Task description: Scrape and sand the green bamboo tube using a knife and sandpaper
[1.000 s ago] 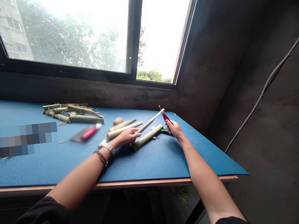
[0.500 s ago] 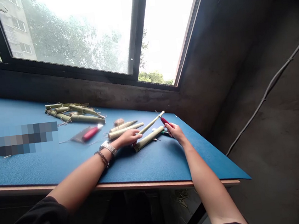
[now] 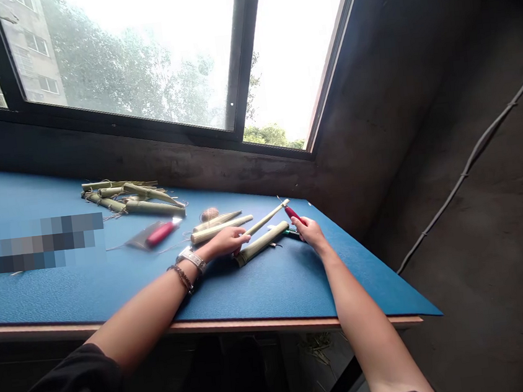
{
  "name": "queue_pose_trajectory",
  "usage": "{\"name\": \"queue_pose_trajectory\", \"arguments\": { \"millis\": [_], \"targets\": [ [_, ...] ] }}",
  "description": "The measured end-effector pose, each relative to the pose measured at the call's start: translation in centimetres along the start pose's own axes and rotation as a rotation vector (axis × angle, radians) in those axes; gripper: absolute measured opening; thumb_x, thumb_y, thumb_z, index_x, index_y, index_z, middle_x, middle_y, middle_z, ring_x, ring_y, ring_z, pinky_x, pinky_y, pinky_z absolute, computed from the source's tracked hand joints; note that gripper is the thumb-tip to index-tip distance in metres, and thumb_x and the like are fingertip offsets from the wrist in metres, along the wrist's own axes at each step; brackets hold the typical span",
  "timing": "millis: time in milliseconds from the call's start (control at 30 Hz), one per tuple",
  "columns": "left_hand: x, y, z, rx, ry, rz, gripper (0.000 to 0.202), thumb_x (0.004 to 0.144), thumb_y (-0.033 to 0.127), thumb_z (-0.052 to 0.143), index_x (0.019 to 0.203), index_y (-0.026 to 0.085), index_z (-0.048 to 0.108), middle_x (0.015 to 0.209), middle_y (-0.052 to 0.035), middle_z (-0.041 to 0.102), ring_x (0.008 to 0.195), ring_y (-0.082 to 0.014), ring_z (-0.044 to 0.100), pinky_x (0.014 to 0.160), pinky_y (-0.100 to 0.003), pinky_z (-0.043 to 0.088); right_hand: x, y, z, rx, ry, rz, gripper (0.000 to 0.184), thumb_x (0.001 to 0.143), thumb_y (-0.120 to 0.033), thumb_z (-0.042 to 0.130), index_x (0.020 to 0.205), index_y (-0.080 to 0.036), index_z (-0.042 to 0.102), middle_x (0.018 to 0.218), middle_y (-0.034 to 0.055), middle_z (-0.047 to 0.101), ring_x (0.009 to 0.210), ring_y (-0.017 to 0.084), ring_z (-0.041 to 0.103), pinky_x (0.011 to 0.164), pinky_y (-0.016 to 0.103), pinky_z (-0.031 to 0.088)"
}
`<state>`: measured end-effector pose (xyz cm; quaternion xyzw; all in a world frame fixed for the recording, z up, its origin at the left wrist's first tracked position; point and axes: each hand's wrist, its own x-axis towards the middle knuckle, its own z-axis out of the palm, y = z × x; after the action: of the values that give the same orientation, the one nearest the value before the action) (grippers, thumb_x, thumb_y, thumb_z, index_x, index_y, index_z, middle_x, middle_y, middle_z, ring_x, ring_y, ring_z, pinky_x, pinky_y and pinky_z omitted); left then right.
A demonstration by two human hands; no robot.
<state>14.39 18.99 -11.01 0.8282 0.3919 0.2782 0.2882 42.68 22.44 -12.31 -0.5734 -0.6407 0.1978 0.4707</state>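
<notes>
My left hand (image 3: pixel 227 241) is closed around the near end of a thin pale bamboo stick (image 3: pixel 269 215) that slants up to the right over the blue table (image 3: pixel 271 285). My right hand (image 3: pixel 309 231) grips a red-handled knife (image 3: pixel 291 212), its blade meeting the far tip of that stick. A thicker green bamboo piece (image 3: pixel 261 244) lies on the table between my two hands. Two more pale sticks (image 3: pixel 218 225) lie just beyond my left hand.
A pile of green bamboo pieces (image 3: pixel 133 198) sits further left. A second red-handled cutter (image 3: pixel 158 234) and a small ball of twine (image 3: pixel 208 214) lie near it. The window and dark wall run along the table's far edge; the table ends at right.
The knife tip has slid slightly lower along the stick's end, and my right hand has shifted a little toward me. The left hand has kept its grip.
</notes>
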Motion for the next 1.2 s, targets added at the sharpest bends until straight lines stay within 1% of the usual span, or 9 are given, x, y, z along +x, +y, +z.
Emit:
{"name": "queue_pose_trajectory", "arguments": {
  "millis": [367,567,667,733,833,933,1067,1133,1200],
  "targets": [
    [0.2,-0.3,0.1,0.099,0.023,-0.003,0.031,0.084,0.043,0.040,0.073,0.018,0.055,0.053,0.0025,0.051,0.049,-0.0136,0.047,0.049,-0.025,0.032,-0.7,-0.6,0.3,-0.111,-0.063,0.038,0.041,0.075,-0.057,0.047,0.076,-0.016,0.055,0.048,-0.0036,0.048,0.041,0.011,0.045,0.045,0.024,0.034],
    [0.5,-1.0,0.0,0.297,0.168,0.012,0.020,0.078,0.033,0.050,0.067,0.017,0.055,0.065,-0.0033,0.053,0.060,-0.0174,0.047,0.057,-0.029,0.033,-0.7,-0.5,0.3,-0.278,-0.070,0.009,0.034,0.071,-0.050,0.055,0.069,-0.017,0.056,0.056,-0.0007,0.053,0.052,0.013,0.048,0.049,0.023,0.031],
    [0.5,-1.2,0.2,0.354,0.168,0.059,0.015,0.076,0.028,0.053,0.080,0.015,0.061,0.077,-0.0061,0.056,0.072,-0.0209,0.051,0.065,-0.030,0.037,-0.6,-0.1,0.6,-0.351,-0.098,-0.035,0.030,0.070,-0.047,0.058,0.062,-0.018,0.055,0.057,-0.0005,0.053,0.055,0.013,0.047,0.051,0.023,0.029],
    [0.4,-1.0,0.4,0.367,0.155,0.105,0.023,0.078,0.025,0.050,0.094,0.014,0.062,0.089,-0.0079,0.057,0.080,-0.0222,0.052,0.072,-0.031,0.039,-0.6,0.1,0.8,-0.384,-0.101,-0.077,0.025,0.069,-0.042,0.060,0.066,-0.018,0.057,0.062,0.0001,0.054,0.060,0.014,0.048,0.054,0.023,0.031],
    [0.1,-0.4,0.4,0.366,0.138,0.178,0.031,0.084,0.025,0.043,0.108,0.013,0.059,0.100,-0.0097,0.053,0.085,-0.0219,0.051,0.079,-0.033,0.039,-0.6,-0.1,1.0,-0.423,-0.066,-0.142,0.020,0.068,-0.036,0.061,0.077,-0.018,0.061,0.074,0.0020,0.055,0.071,0.016,0.050,0.062,0.024,0.035],
    [-0.2,0.1,0.4,0.346,0.078,0.259,0.030,0.084,0.031,0.047,0.106,0.016,0.061,0.103,-0.0087,0.052,0.088,-0.0215,0.051,0.083,-0.032,0.039,-0.7,-1.0,1.1,-0.440,-0.061,-0.213,0.021,0.072,-0.036,0.059,0.082,-0.018,0.060,0.080,0.0033,0.054,0.074,0.016,0.049,0.065,0.025,0.037],
    [0.1,0.4,0.5,0.300,0.022,0.333,0.021,0.075,0.031,0.061,0.092,0.019,0.066,0.104,-0.0073,0.055,0.098,-0.0248,0.049,0.090,-0.034,0.037,-1.1,-2.6,1.7,-0.442,-0.232,-0.309,0.018,0.075,-0.038,0.059,0.075,-0.020,0.061,0.070,-0.0003,0.055,0.062,0.012,0.048,0.059,0.022,0.036],
    [0.2,1.7,0.1,0.268,0.043,0.345,0.019,0.076,0.030,0.059,0.088,0.016,0.066,0.101,-0.0092,0.057,0.096,-0.0254,0.050,0.088,-0.035,0.038,-1.4,-3.2,2.1,-0.459,-0.317,-0.331,0.017,0.073,-0.037,0.063,0.067,-0.021,0.061,0.062,-0.0019,0.054,0.055,0.011,0.046,0.053,0.021,0.034],
    [-0.8,4.3,-0.8,0.226,0.089,0.352,0.025,0.082,0.033,0.049,0.086,0.013,0.065,0.095,-0.0109,0.060,0.089,-0.0236,0.052,0.082,-0.035,0.040,-1.6,-3.5,2.4,-0.479,-0.341,-0.352,0.015,0.069,-0.034,0.067,0.064,-0.021,0.061,0.059,-0.0023,0.054,0.053,0.010,0.045,0.052,0.021,0.033]
  ]
}}
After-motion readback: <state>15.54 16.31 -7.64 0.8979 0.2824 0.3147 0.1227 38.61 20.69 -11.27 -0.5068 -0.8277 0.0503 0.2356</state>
